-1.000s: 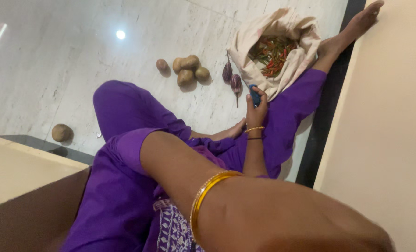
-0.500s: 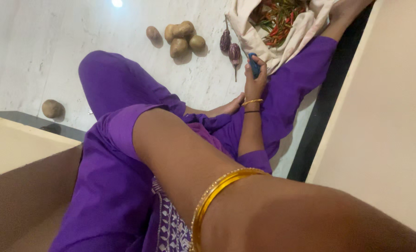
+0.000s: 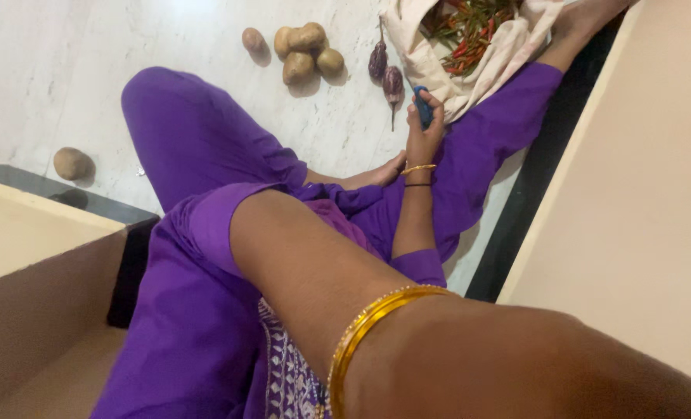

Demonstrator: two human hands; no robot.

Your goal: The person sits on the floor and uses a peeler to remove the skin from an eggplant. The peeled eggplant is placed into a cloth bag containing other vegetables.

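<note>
Little has shifted since a second ago: my view has dipped and swung, so the potatoes (image 3: 305,48) and the cloth bag (image 3: 438,66) now sit close under the top edge, while my right hand (image 3: 424,132) is in the same place as before. Its fingers are closed around a small blue thing (image 3: 422,105), held upright just beside the nearer of the two aubergines (image 3: 393,81) and touching, or nearly touching, the hem of the cloth. What the blue thing is I cannot tell, since most of it is hidden in my grip.

My left hand (image 3: 516,365) is raised so near my face that only the wrist, its gold bangle (image 3: 365,330) and the back of the hand show. Whether those fingers are spread or closed I cannot tell.

I judge the main risk to be that raised arm. It covers the whole lower part of my view, so a reach with the right hand is half blind. A careless sweep could knock the aubergines rolling across the smooth floor (image 3: 74,70), or catch the cloth and spill the red and green chillies (image 3: 469,27). The blue thing could also slip, because I hold it only by its lower part.

Room is tight on my right, where my leg lies along a dark strip (image 3: 539,178) against a pale wall (image 3: 640,194). A pale ledge (image 3: 27,256) closes in my left side, and one stray potato (image 3: 71,164) lies just beyond it. The open room is the floor ahead, between my raised knee and the potatoes.
</note>
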